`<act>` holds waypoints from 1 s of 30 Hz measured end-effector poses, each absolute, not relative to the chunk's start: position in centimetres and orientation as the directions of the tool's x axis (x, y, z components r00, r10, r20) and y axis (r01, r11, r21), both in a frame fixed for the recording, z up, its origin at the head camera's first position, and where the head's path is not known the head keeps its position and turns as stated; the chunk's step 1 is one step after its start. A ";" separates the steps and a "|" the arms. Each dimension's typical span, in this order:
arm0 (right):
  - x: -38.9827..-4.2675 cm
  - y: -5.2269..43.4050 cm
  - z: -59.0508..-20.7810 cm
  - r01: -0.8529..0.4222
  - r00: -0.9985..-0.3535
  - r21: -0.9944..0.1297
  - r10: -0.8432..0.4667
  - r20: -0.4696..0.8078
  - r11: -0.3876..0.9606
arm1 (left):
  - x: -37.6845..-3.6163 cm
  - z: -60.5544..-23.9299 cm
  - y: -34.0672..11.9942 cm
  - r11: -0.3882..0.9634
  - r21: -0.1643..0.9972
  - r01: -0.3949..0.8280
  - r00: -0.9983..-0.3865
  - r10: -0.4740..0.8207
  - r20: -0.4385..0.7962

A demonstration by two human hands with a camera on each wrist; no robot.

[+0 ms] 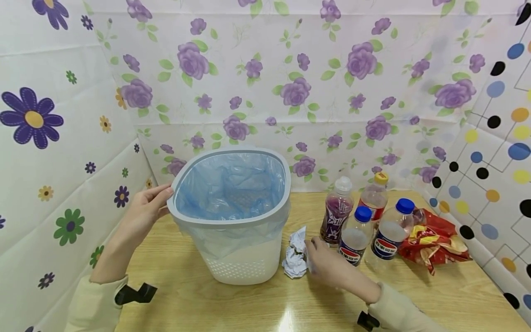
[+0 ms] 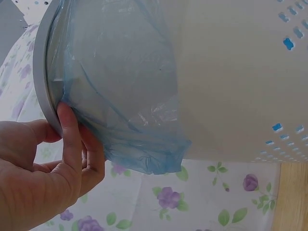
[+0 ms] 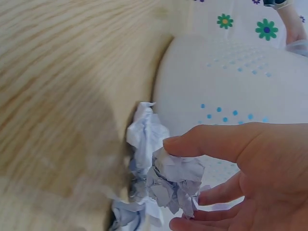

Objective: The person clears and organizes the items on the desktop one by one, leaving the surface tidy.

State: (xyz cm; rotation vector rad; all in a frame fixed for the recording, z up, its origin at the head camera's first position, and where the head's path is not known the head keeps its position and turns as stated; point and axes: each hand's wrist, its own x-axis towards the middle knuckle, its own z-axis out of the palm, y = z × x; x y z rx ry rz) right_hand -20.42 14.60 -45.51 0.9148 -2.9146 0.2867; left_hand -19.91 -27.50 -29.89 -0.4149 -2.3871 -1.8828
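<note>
A white plastic trash bin [image 1: 244, 265] with a grey rim [image 1: 232, 223] stands on the table, lined with a thin blue bag [image 1: 199, 189] folded over its edge. My left hand [image 1: 141, 212] pinches the rim at the bin's left side, thumb on one side and fingers on the other, beside the bag's overhang [image 2: 130, 86]. Right of the bin, my right hand [image 1: 329, 265] holds a crumpled paper ball [image 3: 175, 178] between thumb and fingers. More crumpled paper [image 1: 295, 258] lies on the table between this hand and the bin.
Right of the bin stand a purple drink bottle [image 1: 337, 214], a yellow-capped bottle [image 1: 374, 196] and two blue-capped bottles, one in front [image 1: 356, 235] and one behind [image 1: 392, 230]. A red snack bag [image 1: 435, 244] lies at the far right. Flowered sheets [image 1: 249, 92] enclose the wooden table [image 1: 174, 276].
</note>
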 end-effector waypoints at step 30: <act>-19.1 14.5 -39.9 -0.559 -0.828 -0.333 -0.489 0.275 0.760 | -19.8 -29.9 -27.6 0.194 0.944 0.265 -0.954 0.193 0.229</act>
